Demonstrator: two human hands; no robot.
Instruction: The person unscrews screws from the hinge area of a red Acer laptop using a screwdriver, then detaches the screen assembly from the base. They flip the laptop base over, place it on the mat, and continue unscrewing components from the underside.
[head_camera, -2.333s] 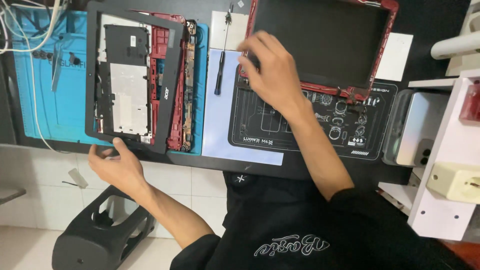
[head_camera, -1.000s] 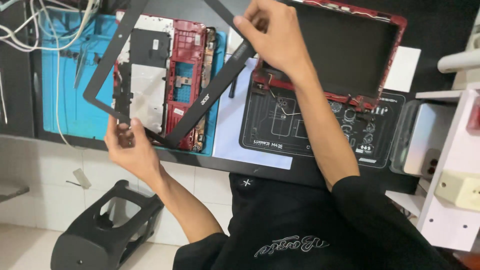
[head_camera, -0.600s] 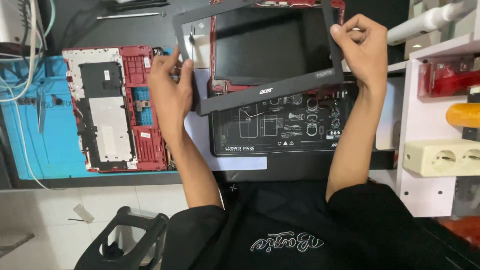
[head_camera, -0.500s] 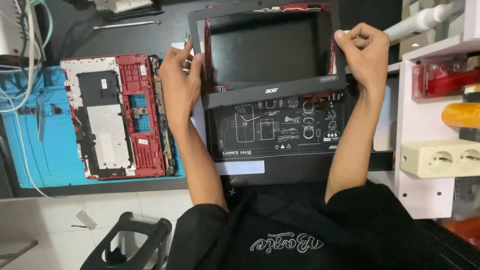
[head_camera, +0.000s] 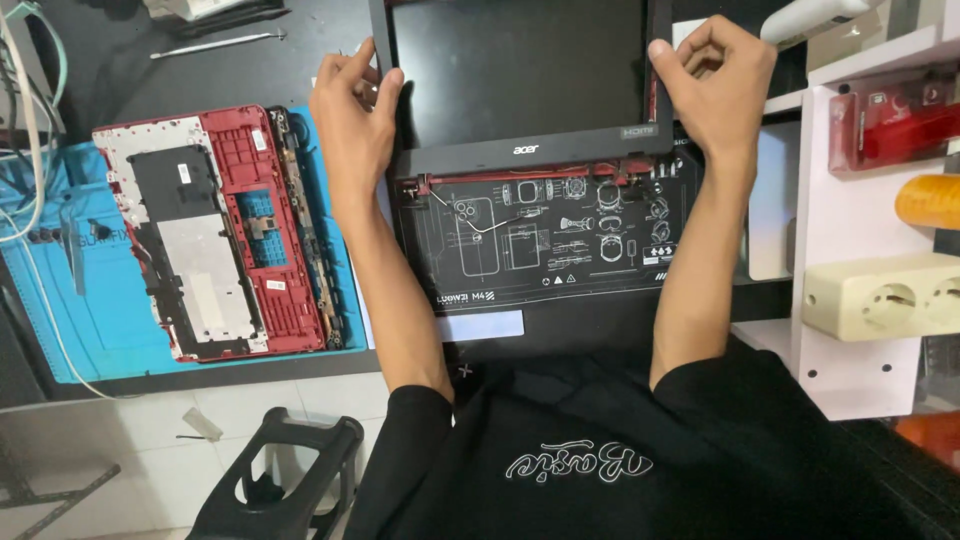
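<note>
A black screen bezel (head_camera: 530, 155) lies over a laptop screen panel (head_camera: 515, 70) in a red lid, at the top middle of the bench. My left hand (head_camera: 350, 120) pinches the bezel's left edge. My right hand (head_camera: 715, 80) grips its right edge with curled fingers. Under the screen lies a black work mat (head_camera: 540, 250) with white diagrams, and a thin white cable (head_camera: 470, 225) runs across it. To the left, a red laptop base (head_camera: 215, 235) lies open side up on a blue mat (head_camera: 100, 320).
A white shelf unit (head_camera: 850, 200) on the right holds a cream power strip (head_camera: 880, 295) and red and orange items. Cables (head_camera: 25, 150) hang at the far left. A slim metal tool (head_camera: 215, 43) lies at the top left. A black plastic stool (head_camera: 280, 480) stands below the bench.
The bezel was lifted off the blue mat, carried right between both hands, and lowered onto the screen panel. The view shifted right with it.
</note>
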